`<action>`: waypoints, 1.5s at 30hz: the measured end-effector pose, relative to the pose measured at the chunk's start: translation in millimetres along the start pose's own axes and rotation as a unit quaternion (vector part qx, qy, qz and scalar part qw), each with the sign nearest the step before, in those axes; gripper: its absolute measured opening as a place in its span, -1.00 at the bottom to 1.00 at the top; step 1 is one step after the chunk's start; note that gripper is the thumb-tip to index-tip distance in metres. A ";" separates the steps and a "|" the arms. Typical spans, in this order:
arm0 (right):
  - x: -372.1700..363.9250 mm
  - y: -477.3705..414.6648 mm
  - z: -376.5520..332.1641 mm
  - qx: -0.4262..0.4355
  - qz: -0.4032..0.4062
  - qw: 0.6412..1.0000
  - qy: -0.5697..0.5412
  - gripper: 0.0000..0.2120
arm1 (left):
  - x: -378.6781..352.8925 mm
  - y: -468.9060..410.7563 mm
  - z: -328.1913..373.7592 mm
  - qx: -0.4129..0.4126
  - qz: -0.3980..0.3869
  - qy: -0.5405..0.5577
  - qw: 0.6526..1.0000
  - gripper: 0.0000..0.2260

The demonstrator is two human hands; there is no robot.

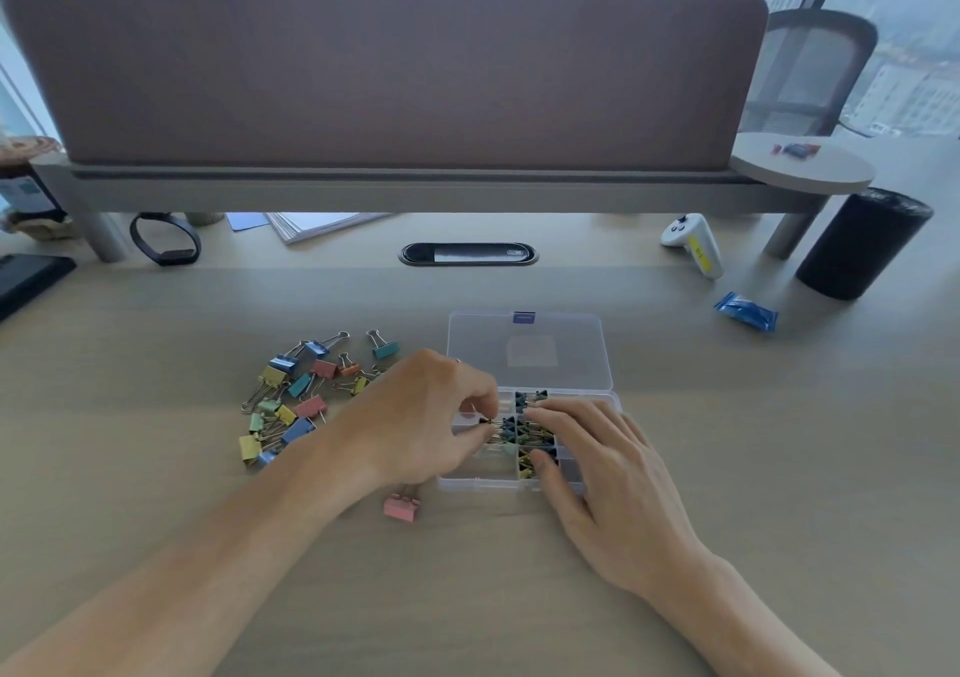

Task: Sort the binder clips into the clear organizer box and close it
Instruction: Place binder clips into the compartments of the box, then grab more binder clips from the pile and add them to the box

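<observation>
Sorting is underway: the left hand point(415, 416) pinches a small binder clip point(487, 422) inside the clear organizer box point(462, 484), the right hand point(602, 479) lies flat-fingered on the filed clips point(530, 400) beside that pinch, and next it probably needs seating, then fetching from the loose pile point(296, 406) left of the grip.

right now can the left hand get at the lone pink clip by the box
Probably yes: the pink clip lies uncovered on the desk by the left hand, though its fingers are pinching a small clip in the box.
</observation>
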State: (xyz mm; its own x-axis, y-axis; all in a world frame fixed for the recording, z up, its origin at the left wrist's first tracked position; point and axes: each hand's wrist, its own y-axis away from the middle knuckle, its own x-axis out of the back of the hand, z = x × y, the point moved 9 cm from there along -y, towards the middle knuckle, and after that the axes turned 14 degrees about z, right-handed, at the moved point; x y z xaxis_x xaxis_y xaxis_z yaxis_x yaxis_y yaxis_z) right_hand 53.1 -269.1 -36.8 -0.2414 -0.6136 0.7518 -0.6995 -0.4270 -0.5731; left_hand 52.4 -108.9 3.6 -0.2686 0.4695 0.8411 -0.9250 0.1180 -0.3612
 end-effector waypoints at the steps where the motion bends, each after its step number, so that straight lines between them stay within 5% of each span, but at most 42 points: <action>1: 0.0 0.2 0.1 -0.001 0.002 1.000 -0.002 -0.63 | 0.2 -0.1 1.2 -0.006 0.003 -0.004 1.000 -0.90; 13: -2.4 2.8 3.2 -0.012 -0.008 1.000 0.005 -0.61 | 34.7 5.4 -45.0 0.101 0.090 0.064 0.989 -0.94; 20: -1.7 2.3 2.0 -0.010 -0.003 1.000 0.002 -0.60 | 84.5 8.1 -121.7 0.206 0.150 -0.021 0.967 -0.80; 30: -0.9 2.5 2.1 -0.012 -0.003 1.000 0.007 -0.60 | 36.9 1.4 -97.2 0.123 -0.019 -0.095 0.988 -0.76; 45: 2.4 1.1 -5.1 -0.003 0.000 1.000 -0.025 -0.61 | 28.3 4.0 -89.6 0.019 0.003 -0.151 0.988 -0.78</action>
State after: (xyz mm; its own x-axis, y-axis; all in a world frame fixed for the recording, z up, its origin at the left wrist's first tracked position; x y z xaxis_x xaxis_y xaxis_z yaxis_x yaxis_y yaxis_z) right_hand 48.3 -267.7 -34.0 -0.2072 -0.6467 0.7341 -0.7035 -0.4229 -0.5711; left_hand 65.2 -16.7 -10.2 -0.3360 0.1868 0.9232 -0.9312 0.0813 -0.3554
